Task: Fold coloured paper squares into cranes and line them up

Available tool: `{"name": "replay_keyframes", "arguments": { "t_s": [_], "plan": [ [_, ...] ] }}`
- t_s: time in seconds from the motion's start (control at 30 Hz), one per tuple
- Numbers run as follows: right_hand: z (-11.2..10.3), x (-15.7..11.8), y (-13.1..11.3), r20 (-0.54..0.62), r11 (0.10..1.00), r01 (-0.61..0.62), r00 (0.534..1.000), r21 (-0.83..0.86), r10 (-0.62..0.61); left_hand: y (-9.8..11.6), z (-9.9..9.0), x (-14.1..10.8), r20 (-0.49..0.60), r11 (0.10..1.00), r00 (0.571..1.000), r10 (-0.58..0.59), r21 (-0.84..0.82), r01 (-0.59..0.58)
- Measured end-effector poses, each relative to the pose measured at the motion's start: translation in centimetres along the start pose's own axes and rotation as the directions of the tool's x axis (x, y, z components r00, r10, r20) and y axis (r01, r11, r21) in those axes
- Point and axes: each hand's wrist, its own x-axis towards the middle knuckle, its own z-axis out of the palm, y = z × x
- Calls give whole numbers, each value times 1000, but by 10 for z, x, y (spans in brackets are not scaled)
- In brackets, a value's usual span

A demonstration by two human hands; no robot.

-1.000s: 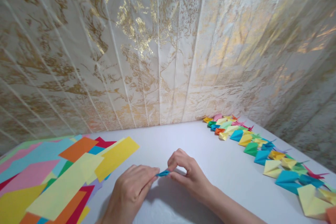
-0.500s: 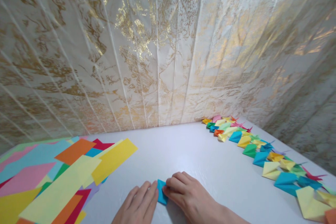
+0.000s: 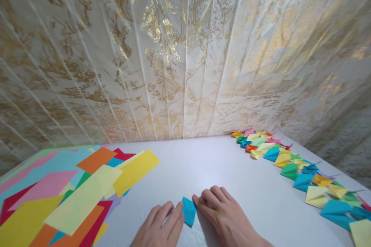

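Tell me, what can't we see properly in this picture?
All in the head view:
Small folded blue paper: underside hidden against the white tabletop.
Left hand: palm hidden by its own back.
Coloured paper sheets, lower left: partly covered by the long pale-yellow strip.
Pale-yellow folded paper, lower right: cut off by the picture's edge.
Tiny coloured paper shapes, far right: folds too small to tell.

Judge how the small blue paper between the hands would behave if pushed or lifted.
The blue paper looks small and thin, so it is probably light. It seems to lie flat on the smooth white table, so a push would likely slide it. Its crisp, straight edges suggest it may hold its shape.
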Motion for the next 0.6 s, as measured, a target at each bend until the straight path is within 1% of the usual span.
{"name": "replay_keyframes", "arguments": {
  "t_s": [0.1,0.2,0.23,0.27,0.33,0.4,0.43,0.53,0.6],
  "plan": [
    [-4,-6,0,-15,999,13,1000,-39,-13,1,5,3,-37,999,999,-21,-33,19],
    [-7,1,-3,-27,996,82,996,-25,-82,4,9,9,-111,995,991,-78,-66,71],
    [-7,5,-5,-31,995,100,995,7,-100,5,9,12,-125,992,987,-103,-90,92],
    [-6,8,-6,-28,992,107,994,62,-106,5,8,15,-114,986,985,-127,-119,113],
    [-3,15,-6,-5,973,76,997,218,-77,4,4,20,-18,973,989,-144,-184,138],
    [1,19,-4,24,929,28,999,370,-40,0,0,23,54,955,987,-149,-252,158],
    [2,20,-2,29,904,13,999,426,-28,-2,-1,23,60,946,987,-152,-281,162],
    [3,21,3,18,849,-8,1000,529,-2,-5,-2,22,21,930,987,-162,-330,160],
    [1,22,4,18,816,-34,999,577,28,-4,-2,23,24,918,980,-200,-344,196]
  ]
}}
